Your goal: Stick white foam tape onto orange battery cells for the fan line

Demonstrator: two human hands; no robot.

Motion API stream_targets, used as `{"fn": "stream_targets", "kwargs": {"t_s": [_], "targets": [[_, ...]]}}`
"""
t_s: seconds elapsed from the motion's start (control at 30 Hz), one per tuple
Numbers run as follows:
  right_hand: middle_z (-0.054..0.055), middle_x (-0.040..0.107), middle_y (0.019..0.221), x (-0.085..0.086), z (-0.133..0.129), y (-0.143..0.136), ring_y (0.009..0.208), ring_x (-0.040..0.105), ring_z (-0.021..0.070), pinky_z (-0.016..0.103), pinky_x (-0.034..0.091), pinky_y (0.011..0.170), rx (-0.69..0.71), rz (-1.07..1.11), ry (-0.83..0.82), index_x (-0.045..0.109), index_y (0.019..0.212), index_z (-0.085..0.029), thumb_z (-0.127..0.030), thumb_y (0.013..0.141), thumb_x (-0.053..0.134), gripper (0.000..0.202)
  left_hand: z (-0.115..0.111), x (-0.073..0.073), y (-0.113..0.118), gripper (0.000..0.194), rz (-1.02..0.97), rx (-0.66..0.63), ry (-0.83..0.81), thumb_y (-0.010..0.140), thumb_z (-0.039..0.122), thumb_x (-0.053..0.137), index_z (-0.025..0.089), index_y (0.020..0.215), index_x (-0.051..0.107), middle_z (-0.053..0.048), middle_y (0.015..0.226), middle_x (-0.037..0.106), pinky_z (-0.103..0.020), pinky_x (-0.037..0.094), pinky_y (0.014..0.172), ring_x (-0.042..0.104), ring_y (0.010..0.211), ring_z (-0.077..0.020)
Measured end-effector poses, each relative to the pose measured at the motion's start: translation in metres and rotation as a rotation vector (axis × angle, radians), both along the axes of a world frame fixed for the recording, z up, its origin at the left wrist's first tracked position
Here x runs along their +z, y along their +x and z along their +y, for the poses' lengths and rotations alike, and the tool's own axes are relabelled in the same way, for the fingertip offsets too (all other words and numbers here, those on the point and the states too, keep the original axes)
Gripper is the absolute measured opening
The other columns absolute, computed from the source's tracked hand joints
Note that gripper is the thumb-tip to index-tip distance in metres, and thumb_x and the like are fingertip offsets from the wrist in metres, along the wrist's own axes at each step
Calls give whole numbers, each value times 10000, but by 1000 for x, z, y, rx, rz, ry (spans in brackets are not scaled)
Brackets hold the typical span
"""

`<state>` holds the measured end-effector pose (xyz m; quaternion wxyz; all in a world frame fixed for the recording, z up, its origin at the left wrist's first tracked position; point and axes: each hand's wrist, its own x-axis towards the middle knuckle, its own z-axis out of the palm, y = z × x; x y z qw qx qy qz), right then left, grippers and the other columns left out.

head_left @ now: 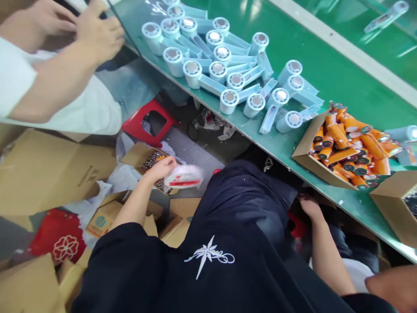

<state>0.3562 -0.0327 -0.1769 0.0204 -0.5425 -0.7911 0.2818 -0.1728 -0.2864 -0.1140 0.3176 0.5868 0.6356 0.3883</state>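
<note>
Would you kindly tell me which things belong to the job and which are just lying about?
Job in hand, likely:
blurred white-and-red item in the left hand
light-blue handled units
orange cylinders

Lying about, apparently:
large cardboard carton
red flower-marked item
white floor scraps

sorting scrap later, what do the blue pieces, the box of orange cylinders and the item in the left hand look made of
Blue pieces: probably moulded plastic, satin, from the even colour and soft highlights.
Box: matt cardboard, from its flat, plain brown walls.
Item in the left hand: white and red, perhaps plastic or coated paper; too blurred to tell, finish included.
</note>
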Motion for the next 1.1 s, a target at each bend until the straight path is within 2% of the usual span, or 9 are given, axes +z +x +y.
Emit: {"fn": "stream_targets", "kwargs": {"t_s": [0.1,0.17,0.3,0.43,0.6,0.73,0.83,0.93,1.1], "targets": [[176,763,987,8,-26,5,882,742,318,516,617,841,-199,-89,21,756,1003,-143,-395,1005,578,308,48,-2,-5,436,83,129,110,1127,358,273,153,873,561,100,716,511,-136,401,683,419,724,-32],[154,791,1042,28,-54,-16,911,764,303,478,625,864,-148,63,-24,765,1027,-191,-384,989,581,270,69,12,20,340,138,41,84,1104,287,355,163,888,586,53,807,583,-206,449,757,496,808,-73],[77,796,1085,90,-83,-89,1019,762,251,431,631,899,224,637,72,736,1090,-272,-206,964,645,168,91,50,93,230,42,-466,59,1023,158,462,197,875,634,-38,885,669,-354,500,895,590,885,-170],[113,740,1293,126,-50,-135,1217,692,278,499,583,1038,450,760,85,661,1307,-285,-224,962,684,351,111,67,127,280,-312,-914,-15,1051,224,494,253,906,732,-65,878,744,-413,528,995,684,925,-202],[176,663,1442,103,-15,-142,1359,605,258,450,489,1166,774,638,-469,662,1384,-168,-371,1009,680,427,128,52,103,229,-663,-999,-141,1033,417,614,315,1002,817,-67,869,792,-404,554,1048,763,1013,-236],[138,741,1275,78,-9,-147,1189,678,223,391,513,1084,809,728,-660,782,1210,-169,-383,985,723,316,130,29,88,529,-425,-732,-280,913,631,719,248,1274,769,-134,1221,764,-400,565,1039,717,1149,-281],[100,780,1108,72,-8,-152,1030,704,187,341,540,972,767,824,-717,824,1038,-180,-359,978,738,208,132,18,94,394,-232,-751,-383,928,508,754,267,1238,789,-106,1316,723,-376,519,1086,664,1236,-259],[93,772,1032,70,-9,-156,952,705,170,312,549,903,687,852,-751,802,962,-160,-338,989,717,200,137,17,105,158,-221,-735,-465,976,342,703,239,990,821,-44,1045,754,-292,534,920,702,983,-180],[90,734,1146,67,-6,-162,993,679,171,309,553,910,704,724,-772,735,1177,-171,-307,980,690,243,145,29,119,194,-111,-754,-448,1022,237,573,211,891,714,-19,937,678,-295,486,873,629,921,-175]]}}
